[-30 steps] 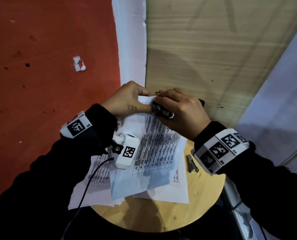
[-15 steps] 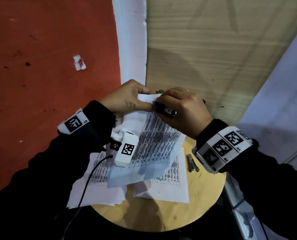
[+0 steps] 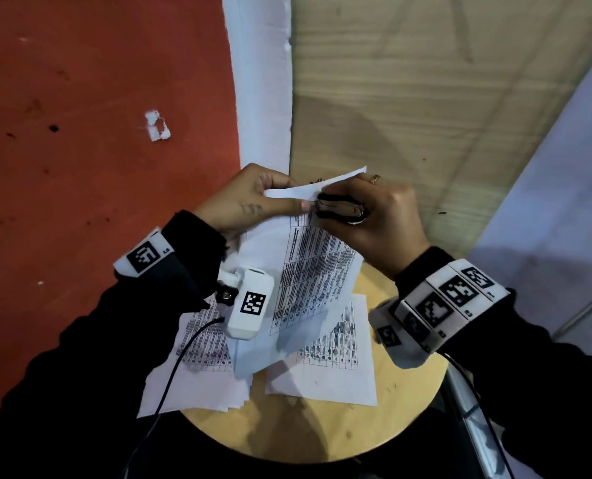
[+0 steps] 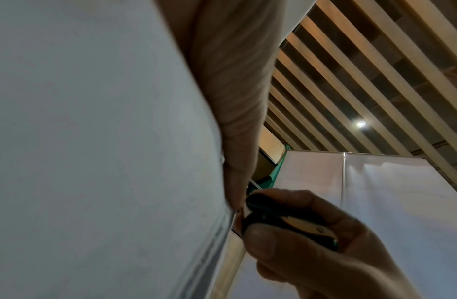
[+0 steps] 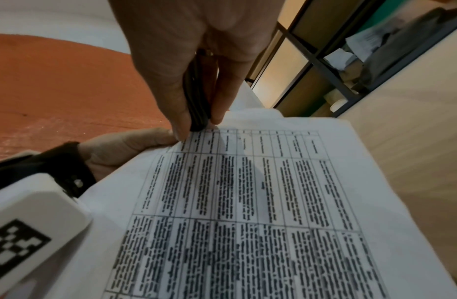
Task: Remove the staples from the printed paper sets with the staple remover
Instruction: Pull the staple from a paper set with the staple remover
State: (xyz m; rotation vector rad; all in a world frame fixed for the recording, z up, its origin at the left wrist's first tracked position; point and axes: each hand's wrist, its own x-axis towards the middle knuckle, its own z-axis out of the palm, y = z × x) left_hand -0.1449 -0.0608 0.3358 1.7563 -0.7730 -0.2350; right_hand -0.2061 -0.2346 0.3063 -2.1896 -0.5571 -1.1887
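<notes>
Staple remover, the black and metal claw kind, is squeezed in the right hand at the corner of the white printed paper set while the left hand pinches that corner, so I'd pull straight out and keep the sheets taut to avoid tearing.

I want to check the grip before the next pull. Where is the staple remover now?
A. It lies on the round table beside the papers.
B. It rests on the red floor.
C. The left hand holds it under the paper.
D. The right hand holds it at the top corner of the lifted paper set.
D: the right hand grips the staple remover at the corner of the paper set that the left hand pinches.
</notes>
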